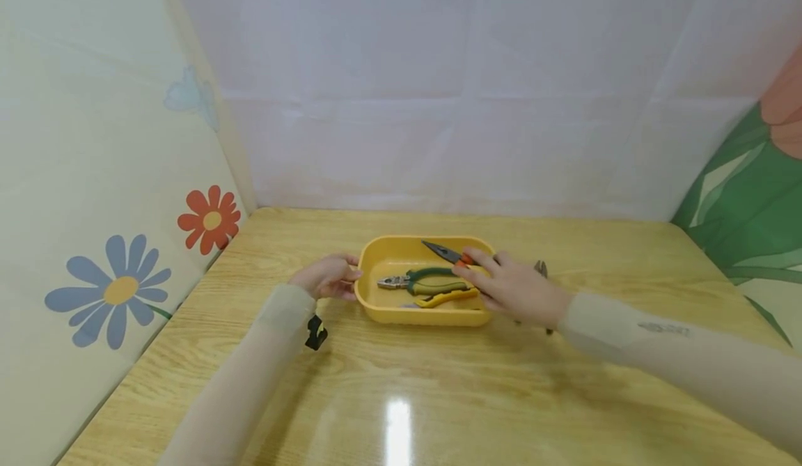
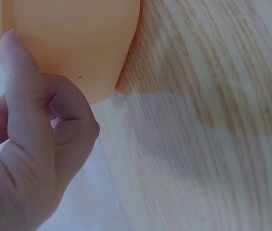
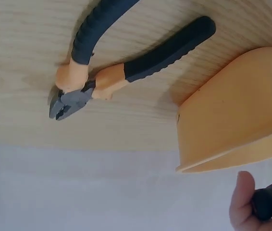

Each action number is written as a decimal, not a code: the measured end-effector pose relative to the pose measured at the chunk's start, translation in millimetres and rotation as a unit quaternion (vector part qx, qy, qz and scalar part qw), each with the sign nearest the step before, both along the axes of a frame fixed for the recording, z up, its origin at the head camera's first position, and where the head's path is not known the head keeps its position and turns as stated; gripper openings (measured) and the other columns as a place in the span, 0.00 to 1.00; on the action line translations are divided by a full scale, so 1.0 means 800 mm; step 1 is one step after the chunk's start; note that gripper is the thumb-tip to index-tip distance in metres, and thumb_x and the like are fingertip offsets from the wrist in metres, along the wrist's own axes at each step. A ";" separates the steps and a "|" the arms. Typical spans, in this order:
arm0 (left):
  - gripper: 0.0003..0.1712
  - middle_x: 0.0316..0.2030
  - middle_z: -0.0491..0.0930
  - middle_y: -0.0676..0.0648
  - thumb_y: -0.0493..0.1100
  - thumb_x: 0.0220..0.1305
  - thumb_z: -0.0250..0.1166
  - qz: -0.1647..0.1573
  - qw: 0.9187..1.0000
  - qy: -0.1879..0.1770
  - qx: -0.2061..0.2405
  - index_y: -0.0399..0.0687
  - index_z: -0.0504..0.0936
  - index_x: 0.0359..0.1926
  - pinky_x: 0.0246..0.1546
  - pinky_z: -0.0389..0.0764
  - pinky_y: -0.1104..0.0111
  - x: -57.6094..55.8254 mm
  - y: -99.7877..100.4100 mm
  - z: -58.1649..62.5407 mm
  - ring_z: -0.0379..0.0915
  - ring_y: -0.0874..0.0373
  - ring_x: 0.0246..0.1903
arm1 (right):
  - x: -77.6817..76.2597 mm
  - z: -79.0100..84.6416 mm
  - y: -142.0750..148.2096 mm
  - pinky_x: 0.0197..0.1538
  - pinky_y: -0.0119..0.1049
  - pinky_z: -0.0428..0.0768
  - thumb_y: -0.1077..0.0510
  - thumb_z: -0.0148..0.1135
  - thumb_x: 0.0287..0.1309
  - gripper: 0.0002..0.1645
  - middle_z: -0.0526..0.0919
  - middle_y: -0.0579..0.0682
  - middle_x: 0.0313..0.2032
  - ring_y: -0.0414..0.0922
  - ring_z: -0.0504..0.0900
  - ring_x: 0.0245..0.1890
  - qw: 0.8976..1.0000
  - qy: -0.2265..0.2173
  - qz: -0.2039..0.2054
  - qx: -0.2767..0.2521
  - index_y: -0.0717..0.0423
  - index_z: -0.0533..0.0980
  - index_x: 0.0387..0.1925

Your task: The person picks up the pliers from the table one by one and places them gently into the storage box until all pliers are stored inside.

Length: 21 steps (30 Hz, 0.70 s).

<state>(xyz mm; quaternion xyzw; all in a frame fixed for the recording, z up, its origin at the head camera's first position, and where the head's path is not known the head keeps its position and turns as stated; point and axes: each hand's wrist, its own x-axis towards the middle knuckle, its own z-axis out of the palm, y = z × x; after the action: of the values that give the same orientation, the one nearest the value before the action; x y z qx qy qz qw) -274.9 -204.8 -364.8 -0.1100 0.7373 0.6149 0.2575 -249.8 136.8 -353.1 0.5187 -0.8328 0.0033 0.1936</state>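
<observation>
My left hand (image 1: pixel 326 278) holds the left end of a yellow plastic tray (image 1: pixel 426 317), thumb at the rim and other fingers curled against the outer wall. Over the tray's right part, my right hand (image 1: pixel 523 290) grips needle-nose pliers (image 1: pixel 443 251) by their orange and black handles, jaws pointing left. Green-handled combination pliers (image 1: pixel 410 283) lie inside the tray, and in front of them is a yellow-handled tool (image 1: pixel 447 299) whose right end the right hand hides.
To the tray's right, diagonal pliers (image 3: pixel 108 82) with black and orange handles lie on the wooden table (image 1: pixel 476 389), partly behind the right hand in the head view. A pale cloth (image 1: pixel 476 152) hangs along the table's back edge. Flower-printed panels stand at both sides.
</observation>
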 end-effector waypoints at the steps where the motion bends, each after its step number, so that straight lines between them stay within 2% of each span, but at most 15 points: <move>1: 0.19 0.35 0.70 0.42 0.30 0.72 0.48 -0.001 1.000 0.001 -0.002 0.33 0.61 0.61 0.24 0.78 0.74 0.000 0.000 0.000 0.69 0.57 0.26 | -0.001 0.001 -0.002 0.19 0.27 0.65 0.59 0.62 0.62 0.31 0.69 0.66 0.62 0.51 0.73 0.33 1.000 -0.004 0.002 0.007 0.57 0.67 0.66; 3: 0.17 0.34 0.70 0.42 0.29 0.72 0.49 -0.009 1.000 0.003 0.009 0.32 0.62 0.59 0.24 0.79 0.73 0.000 -0.003 0.000 0.70 0.57 0.26 | -0.004 0.001 -0.006 0.19 0.26 0.64 0.60 0.65 0.58 0.34 0.69 0.66 0.62 0.51 0.73 0.32 1.000 -0.005 0.007 0.018 0.57 0.67 0.66; 8: 0.17 0.31 0.69 0.43 0.30 0.72 0.49 -0.014 1.000 0.001 0.010 0.33 0.62 0.59 0.23 0.79 0.74 -0.001 -0.004 -0.001 0.70 0.58 0.24 | -0.013 0.003 -0.015 0.21 0.29 0.68 0.60 0.65 0.57 0.34 0.69 0.65 0.62 0.49 0.72 0.33 0.999 -0.003 0.028 0.040 0.58 0.68 0.65; 14: 0.20 0.31 0.67 0.44 0.30 0.73 0.47 0.003 1.000 -0.004 0.000 0.34 0.59 0.62 0.20 0.79 0.75 -0.002 0.000 -0.001 0.69 0.59 0.23 | -0.021 0.008 -0.027 0.19 0.28 0.67 0.58 0.64 0.59 0.34 0.67 0.63 0.65 0.50 0.73 0.36 0.996 -0.013 0.037 0.083 0.55 0.67 0.67; 21: 0.20 0.32 0.68 0.43 0.30 0.73 0.47 0.000 1.000 -0.006 0.004 0.34 0.59 0.64 0.20 0.79 0.75 0.000 0.000 0.000 0.69 0.59 0.22 | -0.035 0.004 -0.038 0.24 0.34 0.72 0.56 0.62 0.61 0.32 0.67 0.61 0.65 0.49 0.72 0.34 0.989 -0.007 0.070 0.126 0.52 0.68 0.67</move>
<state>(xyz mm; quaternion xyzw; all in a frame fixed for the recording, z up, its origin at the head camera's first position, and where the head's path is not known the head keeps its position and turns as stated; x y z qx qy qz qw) -275.0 -205.1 -364.7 -0.1128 0.7334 0.6167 0.2628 -277.7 106.8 -350.2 0.5961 -0.7893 -0.0848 0.1204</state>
